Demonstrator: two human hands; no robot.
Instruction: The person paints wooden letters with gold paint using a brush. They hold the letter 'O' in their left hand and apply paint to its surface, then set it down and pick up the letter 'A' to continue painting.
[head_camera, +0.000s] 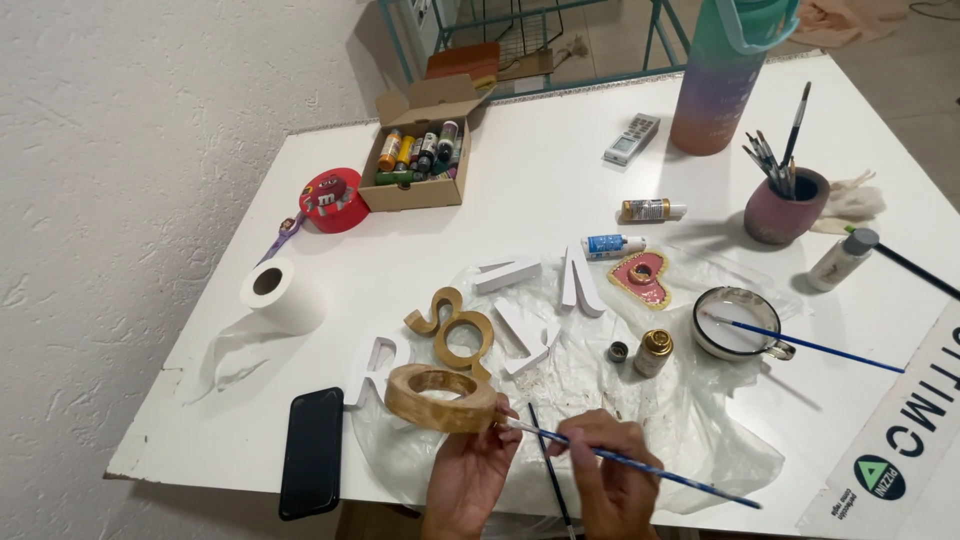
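Observation:
My left hand (470, 475) holds a gold-painted wooden ring-shaped letter (440, 398) tilted above the table's near edge. A thin blue-handled paintbrush (640, 465) is gripped in my right hand (610, 480), its tip touching the ring's right side. Just beyond lie a gold curly letter piece (455, 330) and several white wooden letters (530, 335) on a clear plastic sheet (620, 400). A small gold paint bottle (654, 352) and its cap (618, 351) stand on the sheet to the right.
A black phone (312, 452) lies at the near left, a paper roll (283, 295) beyond it. A cardboard box of paints (418, 155), red tin (333, 200), remote (631, 138), tall bottle (722, 85), brush pot (785, 205), water cup (735, 322) and pink heart dish (642, 277) sit further back.

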